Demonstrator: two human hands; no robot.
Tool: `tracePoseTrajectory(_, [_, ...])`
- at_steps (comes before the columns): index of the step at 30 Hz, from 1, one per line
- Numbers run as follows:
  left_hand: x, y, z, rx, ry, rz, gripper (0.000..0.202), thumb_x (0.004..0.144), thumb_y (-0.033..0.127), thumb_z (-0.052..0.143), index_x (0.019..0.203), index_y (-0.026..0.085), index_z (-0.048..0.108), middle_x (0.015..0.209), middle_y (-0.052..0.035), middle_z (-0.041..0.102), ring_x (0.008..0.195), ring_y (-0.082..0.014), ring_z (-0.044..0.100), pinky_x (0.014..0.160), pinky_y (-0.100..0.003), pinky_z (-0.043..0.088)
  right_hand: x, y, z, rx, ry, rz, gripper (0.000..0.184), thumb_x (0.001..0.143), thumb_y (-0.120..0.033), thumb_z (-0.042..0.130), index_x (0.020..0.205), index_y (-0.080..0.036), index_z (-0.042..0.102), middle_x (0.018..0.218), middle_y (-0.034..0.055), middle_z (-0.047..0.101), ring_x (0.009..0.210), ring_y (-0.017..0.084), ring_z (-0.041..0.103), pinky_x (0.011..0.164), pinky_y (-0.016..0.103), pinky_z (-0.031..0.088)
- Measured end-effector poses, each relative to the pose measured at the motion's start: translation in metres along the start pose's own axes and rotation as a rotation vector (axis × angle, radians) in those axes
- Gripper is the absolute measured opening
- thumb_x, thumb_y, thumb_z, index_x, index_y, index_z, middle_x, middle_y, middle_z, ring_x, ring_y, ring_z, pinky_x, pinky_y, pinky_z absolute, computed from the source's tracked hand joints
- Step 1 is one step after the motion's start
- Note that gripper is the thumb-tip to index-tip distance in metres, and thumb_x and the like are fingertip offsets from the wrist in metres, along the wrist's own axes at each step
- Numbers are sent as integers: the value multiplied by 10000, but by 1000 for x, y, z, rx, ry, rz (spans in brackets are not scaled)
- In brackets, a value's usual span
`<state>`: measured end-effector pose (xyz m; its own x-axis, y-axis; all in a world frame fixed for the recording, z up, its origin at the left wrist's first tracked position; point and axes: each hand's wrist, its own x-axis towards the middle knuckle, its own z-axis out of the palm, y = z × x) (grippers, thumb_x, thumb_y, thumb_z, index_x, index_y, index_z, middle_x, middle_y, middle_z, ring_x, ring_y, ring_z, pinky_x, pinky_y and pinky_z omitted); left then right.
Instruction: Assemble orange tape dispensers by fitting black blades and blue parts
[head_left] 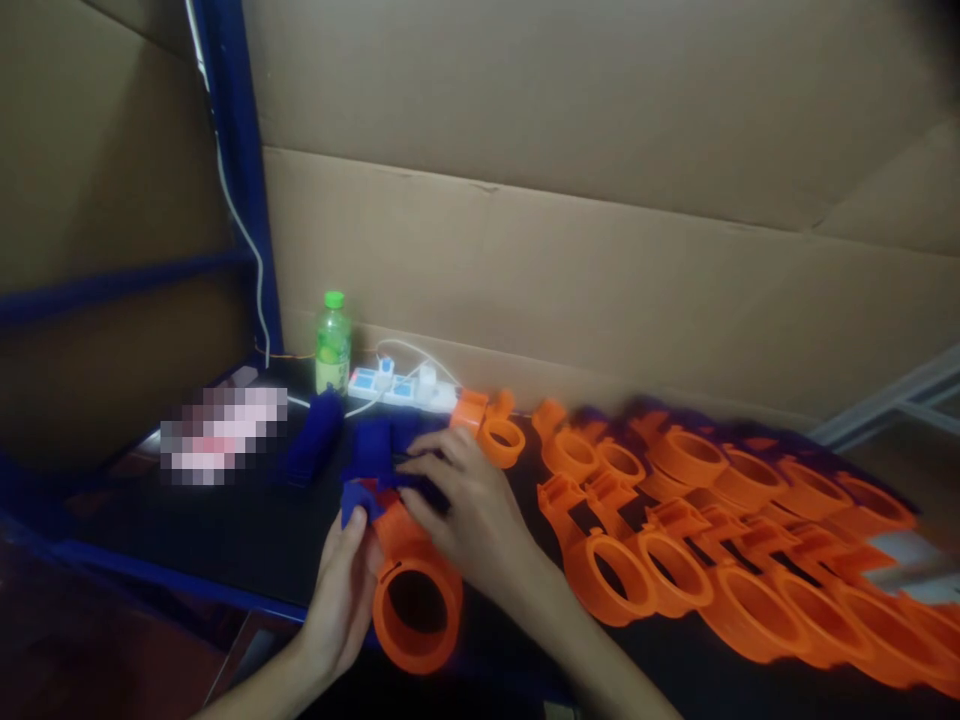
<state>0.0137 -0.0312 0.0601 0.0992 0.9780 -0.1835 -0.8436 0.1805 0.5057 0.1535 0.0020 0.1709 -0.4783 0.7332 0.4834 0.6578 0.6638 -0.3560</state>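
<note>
An orange plastic part, a round ring with a short arm, is held low over the front of the black table. My left hand is closed on that arm from the left, its thumb pressing a blue strap at the upper end. From the right, my right hand reaches over with bent fingers that grip the strap near the same end. Its fingertips are partly hidden and a little blurred. Just beyond them lie more folded blue straps, and another blue strap rests farther left.
Several orange ring parts stand in rows on the right. At the back are a green-capped bottle and a white power strip with cables. Cardboard walls the back; a blue post rises at left.
</note>
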Motion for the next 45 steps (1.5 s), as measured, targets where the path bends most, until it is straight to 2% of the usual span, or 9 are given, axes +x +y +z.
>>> tracePoseTrajectory(4, [-2, -3, -6, -2, -4, 40, 462, 830, 401, 732, 1246, 218, 648, 1116, -89, 747, 1050, -276, 686, 941, -402, 517, -13, -6, -8, 135, -168, -31, 156, 857, -307, 704, 963, -210, 641, 1366, 62, 571, 1350, 234, 448, 1094, 428, 431])
tracePoseTrajectory(9, [-9, -4, -4, -7, -54, 72, 436, 836, 362, 738, 1247, 248, 645, 1115, -69, 747, 1050, -266, 683, 942, -402, 522, -18, -4, -12, 254, -284, 105, 271, 842, -346, 732, 1044, -239, 588, 1274, 36, 632, 1212, 202, 580, 1036, 376, 473])
tracePoseTrajectory(13, [-8, -3, -3, -21, -76, 47, 406, 849, 365, 724, 1229, 242, 653, 1094, -78, 754, 1099, -277, 666, 962, -403, 514, -21, -2, -13, 212, -258, 159, 383, 838, -398, 733, 1166, -269, 585, 1242, 28, 622, 1149, 201, 601, 1015, 364, 476])
tracePoseTrajectory(16, [-6, -4, -5, -10, -83, 14, 356, 868, 389, 694, 1169, 200, 686, 1136, -116, 742, 1169, -311, 629, 996, -422, 493, -26, -1, -12, 185, -216, 200, 338, 872, -389, 691, 1169, -262, 592, 1208, 44, 628, 1097, 199, 618, 978, 363, 492])
tracePoseTrajectory(19, [-4, -4, -3, -18, -95, 23, 396, 867, 383, 693, 1231, 232, 658, 1189, -106, 729, 1204, -311, 610, 1016, -427, 480, -30, 0, -12, 161, -176, 230, 309, 891, -409, 663, 1153, -257, 599, 1186, 52, 634, 1092, 208, 616, 966, 377, 496])
tracePoseTrajectory(25, [-5, -3, 0, -3, -107, 38, 589, 844, 362, 725, 1394, 292, 526, 1192, -90, 730, 1129, -292, 662, 998, -446, 489, -36, -1, -14, 151, -165, 247, 315, 886, -431, 661, 1144, -261, 603, 1148, 49, 648, 1051, 207, 631, 925, 360, 517])
tracePoseTrajectory(34, [-6, -3, -1, -20, -84, 24, 590, 828, 290, 747, 1377, 291, 532, 1190, -79, 730, 1082, -276, 683, 979, -421, 495, -43, -13, -11, 127, -126, 311, 292, 874, -369, 678, 1129, -259, 590, 1140, 38, 643, 1048, 204, 628, 922, 349, 499])
tracePoseTrajectory(40, [-5, -1, 0, -2, -96, -6, 614, 803, 296, 766, 1371, 290, 532, 1137, -77, 742, 1002, -280, 708, 938, -437, 511, -46, -10, -9, 138, -115, 350, 288, 876, -370, 668, 1131, -253, 598, 1118, 39, 655, 1023, 206, 630, 909, 346, 495])
tracePoseTrajectory(45, [-4, 0, 0, 7, -107, -11, 529, 806, 303, 761, 1303, 273, 583, 1125, -75, 742, 1000, -275, 705, 928, -417, 509, -46, -7, -5, 157, -115, 357, 307, 881, -402, 655, 1142, -250, 601, 1095, 43, 666, 993, 211, 635, 870, 339, 501])
